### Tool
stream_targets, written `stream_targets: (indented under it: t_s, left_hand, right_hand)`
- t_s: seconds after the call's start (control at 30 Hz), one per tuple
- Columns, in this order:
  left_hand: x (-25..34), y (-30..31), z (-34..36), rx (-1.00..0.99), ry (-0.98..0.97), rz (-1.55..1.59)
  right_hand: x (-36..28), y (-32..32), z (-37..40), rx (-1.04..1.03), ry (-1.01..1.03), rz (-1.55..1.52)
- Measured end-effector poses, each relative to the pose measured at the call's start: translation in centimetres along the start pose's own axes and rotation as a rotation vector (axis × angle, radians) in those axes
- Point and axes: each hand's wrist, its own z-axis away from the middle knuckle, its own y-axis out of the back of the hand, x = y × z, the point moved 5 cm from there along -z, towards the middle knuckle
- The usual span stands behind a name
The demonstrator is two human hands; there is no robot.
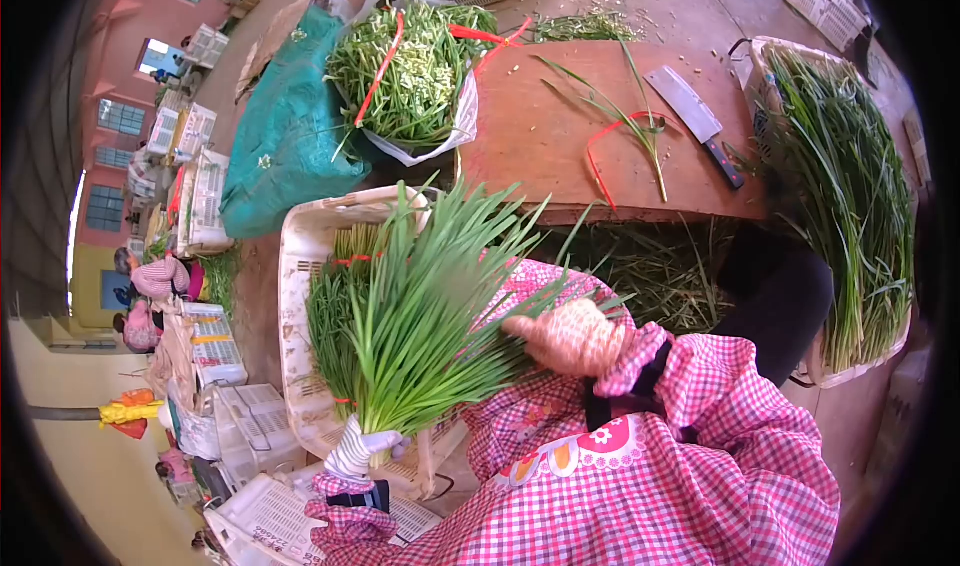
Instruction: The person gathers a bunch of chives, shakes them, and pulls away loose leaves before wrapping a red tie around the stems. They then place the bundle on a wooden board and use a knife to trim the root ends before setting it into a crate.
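Note:
A big loose bunch of garlic chives (430, 316) fans out in front of me, green tips pointing up and right. My left hand (365, 453), in a striped glove, is closed round the pale stem ends. Beside the leaves, at their right edge, is my right hand (575, 338) in an orange-and-white glove. Its fingers are curled, with one tip pointing at the leaves; what they pinch, if anything, is hidden. Under the bunch stands a white plastic crate (297, 306) holding tied chive bundles (335, 311) with red bands.
A wooden board (550, 116) bears a cleaver (690, 106), loose stalks and red ties (595, 166). A white bag of trimmings (460, 131) and a green sack (290, 126) stand at the upper left. Long chives (840, 206) fill a crate on the right. Other people work far left.

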Motion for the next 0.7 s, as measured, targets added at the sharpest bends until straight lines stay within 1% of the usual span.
stream_targets:
  t_s: [0.03,0.07,0.1,0.13,0.17,0.23,0.27,0.3,0.37,0.4,0.43,0.5,0.53,0.57,0.63,0.67,0.7]
  left_hand:
    - [0.0,0.1,0.5,-0.007,-0.005,0.002]
    - [-0.1,0.6,1.0,0.04,0.011,0.015]
    - [-0.2,1.1,1.7,0.088,0.03,0.027]
    - [0.4,1.3,2.4,0.117,-0.018,0.044]
    - [-0.3,2.3,2.8,0.112,-0.017,0.045]
    - [-0.8,5.2,3.9,0.18,-0.178,0.244]
    - [-0.6,5.9,4.4,0.123,-0.235,0.332]
    - [-0.2,5.4,4.4,0.121,-0.233,0.335]
    - [3.4,3.5,3.7,-0.032,-0.475,0.545]
    - [5.4,2.1,3.4,-0.001,-0.567,0.497]
    - [5.7,2.3,2.5,-0.003,-0.563,0.496]
    - [6.6,4.2,0.7,0.076,-0.748,0.651]
    - [8.3,3.6,0.3,-0.13,-0.762,0.677]
    - [9.7,3.2,-0.1,-0.142,-0.759,0.677]
    - [13.1,1.1,0.3,-0.41,-0.824,0.795]
    - [13.7,1.9,0.4,-0.325,-0.84,0.884]
    - [14.1,1.8,0.6,-0.33,-0.836,0.886]
  right_hand:
    - [1.7,-0.4,0.1,0.031,-0.023,-0.052]
    - [3.3,-1.4,0.3,-0.132,-0.07,-0.016]
    - [4.7,-2.7,0.6,-0.09,-0.056,-0.046]
    - [5.5,-2.9,0.9,-0.175,-0.109,-0.042]
    - [6.2,-3.1,1.3,-0.264,-0.16,-0.04]
    - [7.2,-3.6,2.2,-0.262,-0.164,-0.059]
    - [7.5,-3.8,2.6,-0.257,-0.171,-0.08]
    - [7.7,-3.7,3.0,-0.261,-0.175,-0.079]
    - [8.5,-3.0,3.5,-0.227,-0.232,-0.072]
    - [8.9,-3.1,3.7,-0.173,-0.196,-0.065]
    - [9.0,-3.0,4.0,-0.174,-0.2,-0.068]
    - [9.6,-2.1,4.3,-0.165,-0.222,0.026]
    - [9.9,-1.7,4.5,-0.203,-0.281,0.073]
    - [10.3,-1.3,4.7,-0.198,-0.292,0.074]
    - [12.0,-1.5,5.9,-0.396,-0.399,0.263]
    - [12.6,-1.2,6.8,-0.372,-0.434,0.267]
    - [13.3,-1.1,7.0,-0.456,-0.495,0.297]
